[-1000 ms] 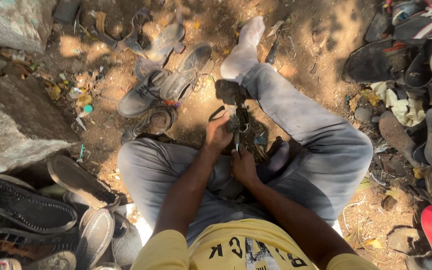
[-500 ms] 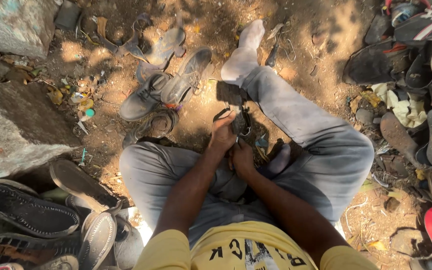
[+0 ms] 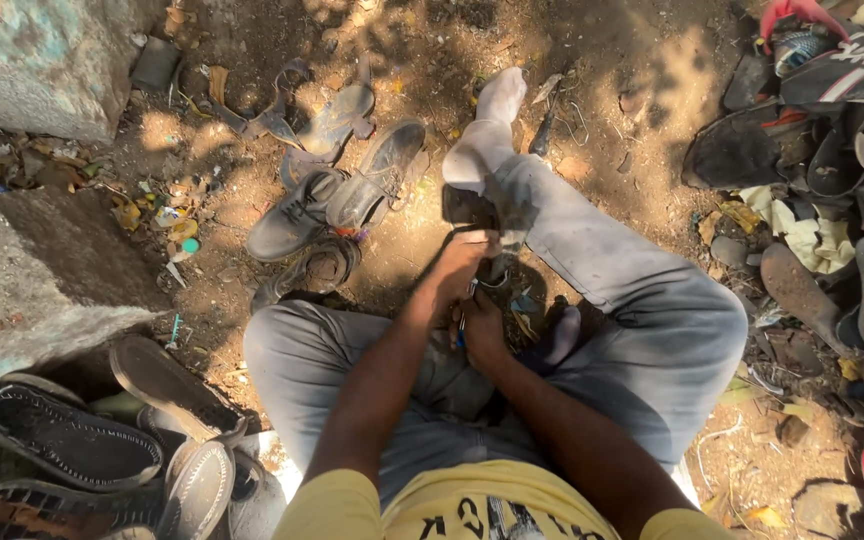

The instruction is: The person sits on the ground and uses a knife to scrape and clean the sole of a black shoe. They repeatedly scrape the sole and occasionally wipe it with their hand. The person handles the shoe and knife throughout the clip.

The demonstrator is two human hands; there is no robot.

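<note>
Shoe repair on bare ground, between the legs.
Left hand clamped on dark sandal near centre; right hand pinching thin tool. Risk: tool slipping into fingers, hands so close.

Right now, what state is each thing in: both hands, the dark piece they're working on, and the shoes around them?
left hand: closed on the dark piece
right hand: holding a thin tool
dark piece: held above the lap
thin tool: gripped, pointing upward
grey shoes: lying on the dirt, untouched
sandal soles: piled, untouched
</note>
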